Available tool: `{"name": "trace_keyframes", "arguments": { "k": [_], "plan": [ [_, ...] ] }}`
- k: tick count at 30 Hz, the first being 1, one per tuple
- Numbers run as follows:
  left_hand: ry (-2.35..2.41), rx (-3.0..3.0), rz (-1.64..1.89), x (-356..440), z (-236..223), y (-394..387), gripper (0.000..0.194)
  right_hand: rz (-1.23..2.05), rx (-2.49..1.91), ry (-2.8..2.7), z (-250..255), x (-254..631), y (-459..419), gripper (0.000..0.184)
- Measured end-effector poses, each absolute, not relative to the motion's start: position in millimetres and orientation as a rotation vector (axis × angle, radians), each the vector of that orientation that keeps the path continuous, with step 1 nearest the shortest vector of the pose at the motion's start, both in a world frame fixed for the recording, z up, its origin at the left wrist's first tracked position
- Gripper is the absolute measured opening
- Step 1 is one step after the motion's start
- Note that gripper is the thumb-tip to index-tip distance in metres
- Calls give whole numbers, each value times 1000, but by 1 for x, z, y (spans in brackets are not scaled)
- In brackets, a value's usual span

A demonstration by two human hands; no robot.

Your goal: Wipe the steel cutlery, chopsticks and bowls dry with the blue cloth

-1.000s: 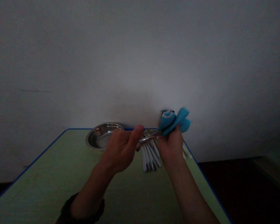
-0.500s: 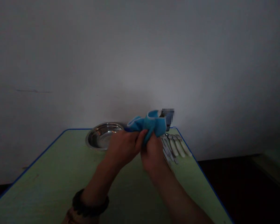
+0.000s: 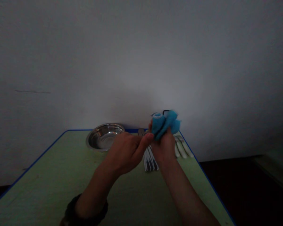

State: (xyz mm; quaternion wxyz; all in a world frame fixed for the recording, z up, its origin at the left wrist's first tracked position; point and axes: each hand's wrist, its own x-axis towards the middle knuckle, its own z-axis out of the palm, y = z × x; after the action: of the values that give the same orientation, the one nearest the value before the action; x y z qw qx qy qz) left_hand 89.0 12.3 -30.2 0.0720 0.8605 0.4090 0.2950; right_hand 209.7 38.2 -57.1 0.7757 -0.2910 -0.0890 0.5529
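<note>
Head view, dim light. Both hands raised over the far end of the green counter [image 3: 49,175], which has a blue edge and stands against a pale wall.

Right hand [image 3: 163,149]: grip closed around a bunched blue cloth [image 3: 165,123], the cloth sticking up above the fist. Whether a utensil sits inside the cloth cannot be told (too dark, fingers cover it).

Left hand [image 3: 126,152]: fingers curled, thumb stretched toward the right hand and touching it just below the cloth. What this grip holds, if anything, cannot be told. A dark band sits at the left wrist.

Steel bowl [image 3: 103,139]: at the far edge of the counter, left of the hands, upright and apart from them.

Cutlery: one group with dark-and-white handles [image 3: 150,160] lies on the counter under and between the hands; a second row of pale-handled pieces [image 3: 182,149] lies just right of the right hand, near the counter's right edge.
</note>
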Motion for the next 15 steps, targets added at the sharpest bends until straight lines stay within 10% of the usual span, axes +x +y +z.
{"name": "trace_keyframes", "arguments": {
  "k": [8,15],
  "plan": [
    [1809,2587,762,92,-50,28,78,1246,-762,-378,-76,157,17,25],
    [1217,2664,598,73,-34,29,60,1102,-713,-389,-63,197,37,26]
  ]
}}
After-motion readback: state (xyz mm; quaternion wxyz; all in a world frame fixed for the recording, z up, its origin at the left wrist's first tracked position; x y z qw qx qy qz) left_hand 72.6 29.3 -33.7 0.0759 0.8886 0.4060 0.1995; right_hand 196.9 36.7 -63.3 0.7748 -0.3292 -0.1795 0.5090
